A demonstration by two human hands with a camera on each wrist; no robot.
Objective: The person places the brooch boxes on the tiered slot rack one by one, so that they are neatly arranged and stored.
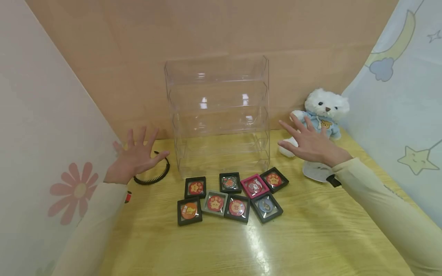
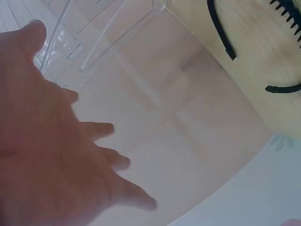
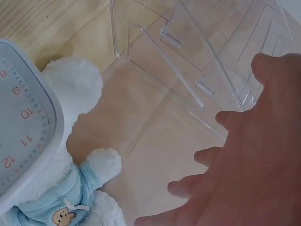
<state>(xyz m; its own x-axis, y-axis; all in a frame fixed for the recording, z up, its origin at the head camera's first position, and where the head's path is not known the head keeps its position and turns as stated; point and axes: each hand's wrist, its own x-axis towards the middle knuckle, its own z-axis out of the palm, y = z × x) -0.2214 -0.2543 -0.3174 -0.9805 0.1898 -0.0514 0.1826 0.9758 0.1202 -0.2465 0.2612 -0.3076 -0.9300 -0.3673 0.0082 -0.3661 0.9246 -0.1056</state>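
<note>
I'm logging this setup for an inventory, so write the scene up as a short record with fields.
Left hand: spread, holding nothing, near the black toothed headband
Right hand: spread, holding nothing, near the white toy bear
Stand: transparent, tiered, upright
Framed badges: eight, in front of the stand; six black frames, one grey, one pink
Bear's clothing: blue hooded top
Numbered dial: beside the bear, partly out of the right wrist view

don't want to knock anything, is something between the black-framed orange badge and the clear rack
Yes, in the head view a black-framed red badge lies directly behind the orange badge, between it and the clear rack. It sits low, so lifting over it should probably work.
</note>
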